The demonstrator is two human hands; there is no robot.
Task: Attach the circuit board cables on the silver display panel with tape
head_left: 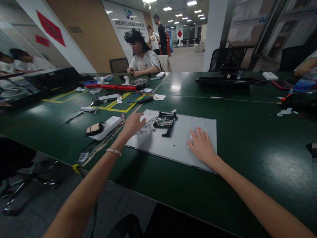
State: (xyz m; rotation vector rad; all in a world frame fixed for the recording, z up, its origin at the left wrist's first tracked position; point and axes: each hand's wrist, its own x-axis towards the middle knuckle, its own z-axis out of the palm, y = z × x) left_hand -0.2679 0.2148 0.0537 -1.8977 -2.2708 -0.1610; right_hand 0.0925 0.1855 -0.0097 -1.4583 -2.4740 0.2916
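A grey metal panel [178, 138] lies flat on the dark green table [247, 138]. On it sits a small green circuit board in a black frame [165, 121], with pale wires [148, 125] running off to its left. My left hand [133, 124] rests at the panel's left end by those wires, its fingers curled; whether anything is in them is hidden. My right hand [201, 144] lies flat on the panel's right part, fingers stretched out, holding nothing.
A white flat device with a dark oval part [104, 128] lies left of the panel. Farther back are yellow tape marks [116, 105], a red bar [111, 87], a metal bowl [138, 82] and a seated person [142, 61]. A black keyboard-like tray [223, 80] and bags stand at right.
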